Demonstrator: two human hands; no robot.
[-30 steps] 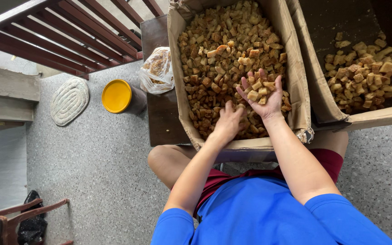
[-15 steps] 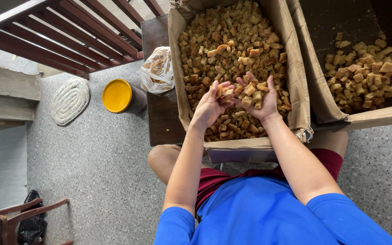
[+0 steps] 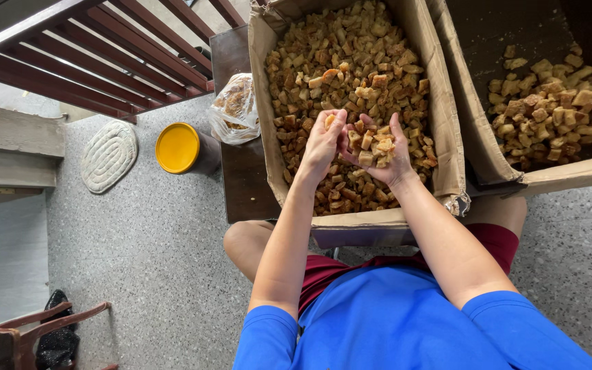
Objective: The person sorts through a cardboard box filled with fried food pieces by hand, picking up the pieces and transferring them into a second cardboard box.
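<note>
A tall cardboard box [image 3: 263,82] in front of me is full of small golden-brown bread cubes [image 3: 351,62]. My right hand [image 3: 386,154] is cupped palm up over the box with a heap of cubes in it. My left hand [image 3: 322,140] reaches across to that palm and pinches one cube between its fingertips. Both forearms stretch out from my blue shirt over my knees.
A second cardboard box [image 3: 508,171] to the right holds a smaller pile of cubes [image 3: 549,103]. A clear plastic bag of cubes [image 3: 234,109] lies on a dark low table [image 3: 241,178] at the left. A yellow-lidded tub [image 3: 179,147], an oval mat [image 3: 107,156] and a wooden railing [image 3: 104,48] lie beyond.
My left hand has come up from the near edge of the box to my right palm and picked a cube from the heap. The right hand has stayed cupped in place.
</note>
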